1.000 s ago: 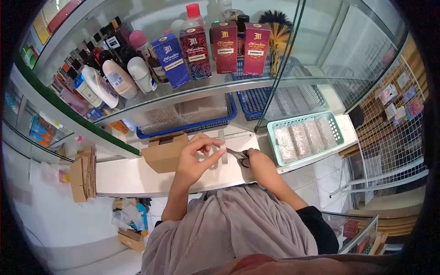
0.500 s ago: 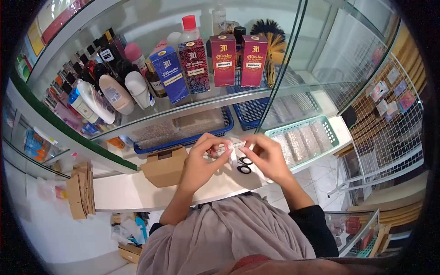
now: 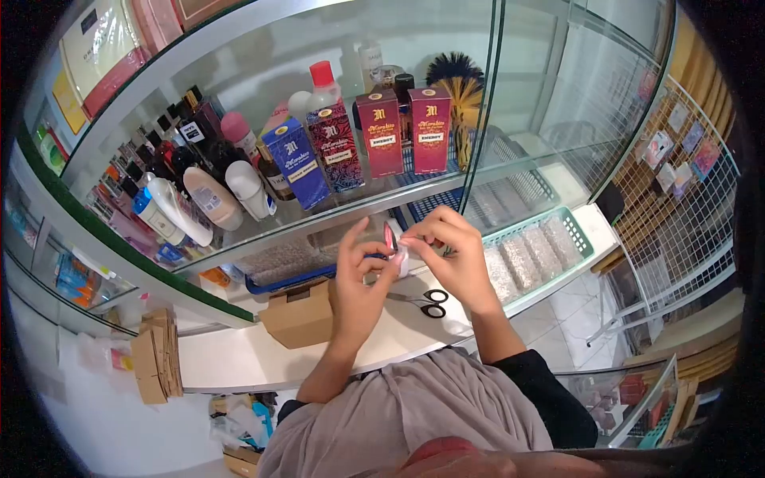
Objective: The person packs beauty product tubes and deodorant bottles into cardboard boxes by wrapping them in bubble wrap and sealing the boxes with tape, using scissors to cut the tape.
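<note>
Thumb and fingers of my left hand (image 3: pixel 360 275) are closed on a small slim pink-and-dark item (image 3: pixel 390 237), raised over the counter. My right hand (image 3: pixel 451 253) pinches close beside it, its fingertips nearly meeting those of the left. What the right fingertips grip is too small to make out. A whitish piece (image 3: pixel 404 260) shows between the two hands, partly hidden by the fingers. Below them, scissors (image 3: pixel 434 303) with black handles lie on the white counter (image 3: pixel 231 358). An open cardboard box (image 3: pixel 299 316) stands left of my left wrist.
Behind glass above stand perfume boxes (image 3: pixel 431 131) and several bottles (image 3: pixel 211 197). A mint-green basket (image 3: pixel 590 237) with bubble-wrapped packs sits at the right; a blue basket (image 3: pixel 291 280) is behind the cardboard box. Folded cardboard (image 3: pixel 157 356) leans at the counter's left end.
The view has shifted, so the shelf appears lower. My hands have risen from the counter and turned the item more upright, showing its pink and dark side. The scissors are more exposed.
</note>
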### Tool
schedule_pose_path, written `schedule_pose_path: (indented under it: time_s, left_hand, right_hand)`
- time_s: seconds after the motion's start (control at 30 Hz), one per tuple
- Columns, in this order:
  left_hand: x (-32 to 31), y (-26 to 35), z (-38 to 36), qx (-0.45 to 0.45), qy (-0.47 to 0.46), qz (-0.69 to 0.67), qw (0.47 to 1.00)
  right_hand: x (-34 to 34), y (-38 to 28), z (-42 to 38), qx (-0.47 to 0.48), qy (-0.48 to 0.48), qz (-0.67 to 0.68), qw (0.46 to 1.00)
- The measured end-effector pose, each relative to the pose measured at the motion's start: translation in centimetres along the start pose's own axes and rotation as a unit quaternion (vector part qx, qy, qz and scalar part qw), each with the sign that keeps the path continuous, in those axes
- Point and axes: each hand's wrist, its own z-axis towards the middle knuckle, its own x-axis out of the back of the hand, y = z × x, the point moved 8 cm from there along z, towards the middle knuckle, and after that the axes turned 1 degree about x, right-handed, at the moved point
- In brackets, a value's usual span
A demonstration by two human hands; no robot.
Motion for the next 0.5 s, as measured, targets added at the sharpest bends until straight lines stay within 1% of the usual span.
schedule_pose_path:
  time_s: [0.1,0.2,0.23,0.33,0.43,0.5]
  left_hand:
    - [-0.6,-0.6,0.1,-0.104,0.012,0.092,0.990]
    - [-2.0,-1.6,0.3,-0.102,-0.042,0.199,0.974]
    - [-2.5,-1.3,0.4,-0.118,-0.045,0.186,0.974]
    - [-2.6,-1.8,0.5,-0.140,-0.075,0.236,0.959]
    - [-2.6,-0.9,0.8,-0.157,-0.082,0.221,0.959]
    - [-2.1,-1.1,1.1,-0.156,-0.065,0.193,0.966]
  right_hand:
    - [0.3,-0.5,0.6,0.036,0.046,-0.054,0.997]
    - [0.2,-0.9,1.2,0.055,0.083,-0.107,0.989]
    - [0.1,-0.9,1.3,0.058,0.093,-0.124,0.986]
    - [0.1,-0.9,1.5,0.088,0.123,-0.144,0.978]
    - [0.3,-0.6,1.8,0.099,0.144,-0.144,0.974]
    - [0.5,-0.6,2.0,0.092,0.153,-0.144,0.973]
